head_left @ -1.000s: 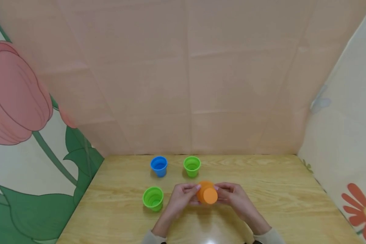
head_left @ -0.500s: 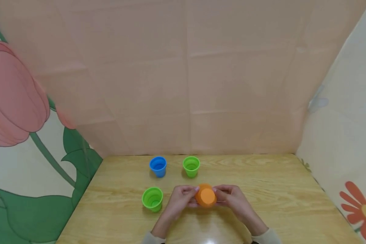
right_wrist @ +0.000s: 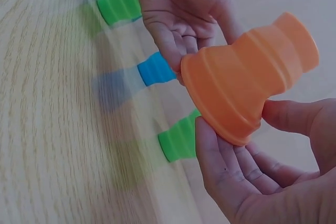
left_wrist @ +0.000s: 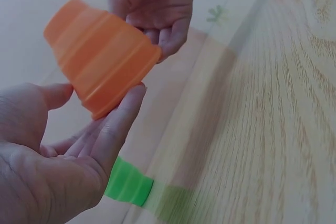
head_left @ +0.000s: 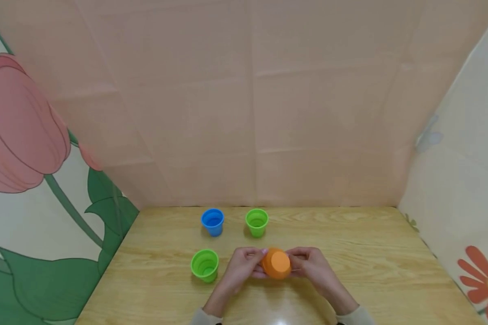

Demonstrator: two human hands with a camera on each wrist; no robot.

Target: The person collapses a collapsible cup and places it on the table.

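One wooden table (head_left: 374, 262). Above it, two hands: the left hand (head_left: 241, 266) at 9 o'clock and the right hand (head_left: 314, 267) at 3 o'clock of one orange cup (head_left: 278, 265), both pinching it. Over the last second its base has tipped upward, which suggests turning in the grip rather than placing. Around it, standing: two green cups, the near green cup (head_left: 205, 266) at 9 and the far green cup (head_left: 257, 223) at 11; one blue cup (head_left: 213, 222) at 10.
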